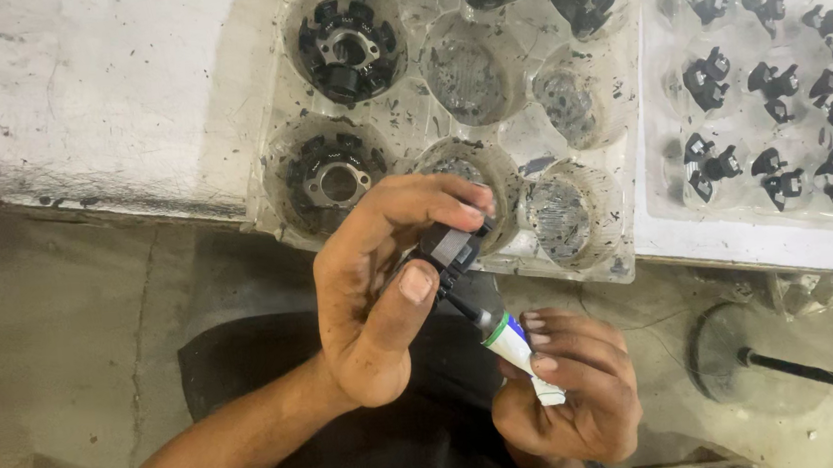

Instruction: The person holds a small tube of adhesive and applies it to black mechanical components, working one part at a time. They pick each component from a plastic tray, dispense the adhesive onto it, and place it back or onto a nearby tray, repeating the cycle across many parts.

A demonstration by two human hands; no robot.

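My left hand (381, 287) pinches a small black plastic part (450, 249) between thumb and fingers, above my lap. My right hand (568, 383) grips a small white tube with a green band (508, 340). The tube's dark nozzle (465, 307) points up and touches the underside of the black part. Just beyond the hands lies a clear moulded tray (396, 115) on a white bench. Round black ring-shaped parts sit in two of its cups (345, 47) (333, 176); other cups are bare and smudged.
A second clear tray (671, 157) at the right holds several small black parts (775, 82). The white bench surface (72, 83) runs to the left. A round dark stand base with a rod (739, 356) rests on the concrete floor at the lower right.
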